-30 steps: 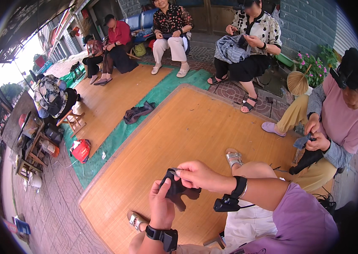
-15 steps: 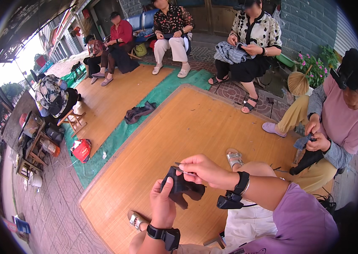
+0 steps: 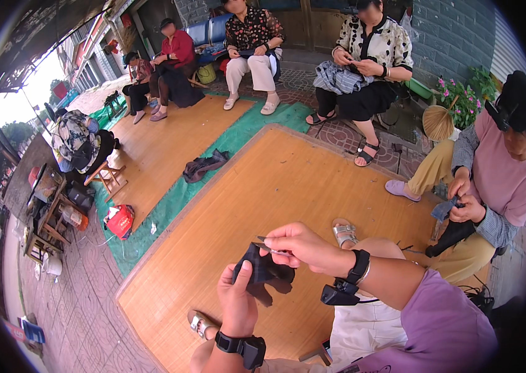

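At six o'clock, low over the bamboo mat (image 3: 263, 186), the left hand (image 3: 237, 298) clamps a dark cloth piece (image 3: 263, 272); the right hand (image 3: 303, 245) pinches a thin needle-like tool (image 3: 269, 247). A slip could prick the left thumb.

Dark cloth piece (image 3: 263, 271): matt, soft, creased. Thin tool (image 3: 270, 248) at its 12 o'clock: dull metal, smooth. Mat (image 3: 257, 186) beneath: woven bamboo, warm low sheen. Green tarp (image 3: 176, 199) at mat's 9 o'clock: matt, wrinkled plastic sheet.
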Demonstrator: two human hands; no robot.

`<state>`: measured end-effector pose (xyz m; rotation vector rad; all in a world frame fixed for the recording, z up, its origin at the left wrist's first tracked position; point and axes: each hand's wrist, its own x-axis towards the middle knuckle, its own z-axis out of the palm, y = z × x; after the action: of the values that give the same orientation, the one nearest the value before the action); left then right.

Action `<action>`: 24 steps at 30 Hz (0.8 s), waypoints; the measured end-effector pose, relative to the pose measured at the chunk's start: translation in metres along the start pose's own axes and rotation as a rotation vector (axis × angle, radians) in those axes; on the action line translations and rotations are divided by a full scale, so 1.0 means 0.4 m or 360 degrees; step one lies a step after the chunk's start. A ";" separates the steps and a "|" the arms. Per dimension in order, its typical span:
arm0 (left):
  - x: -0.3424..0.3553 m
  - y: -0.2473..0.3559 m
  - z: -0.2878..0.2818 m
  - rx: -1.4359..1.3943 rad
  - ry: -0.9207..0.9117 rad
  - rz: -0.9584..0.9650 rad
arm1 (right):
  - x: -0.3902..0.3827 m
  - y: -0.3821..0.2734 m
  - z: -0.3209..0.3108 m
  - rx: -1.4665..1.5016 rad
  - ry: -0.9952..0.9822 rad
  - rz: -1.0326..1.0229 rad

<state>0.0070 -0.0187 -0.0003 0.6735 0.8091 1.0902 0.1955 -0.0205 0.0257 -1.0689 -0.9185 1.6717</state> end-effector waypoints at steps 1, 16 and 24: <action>0.003 -0.003 -0.004 -0.0008 0.0018 0.0023 | -0.001 -0.001 0.001 0.0004 -0.0001 0.0011; -0.004 0.014 -0.007 -0.0046 -0.0059 -0.0023 | 0.002 0.005 0.003 -0.0045 0.0000 -0.0077; 0.005 0.021 -0.011 -0.0102 0.0063 0.0020 | -0.003 -0.005 0.001 -0.0071 0.0003 -0.0033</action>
<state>-0.0005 -0.0139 0.0036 0.6057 0.8014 1.1388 0.1961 -0.0211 0.0278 -1.0871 -0.9667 1.6397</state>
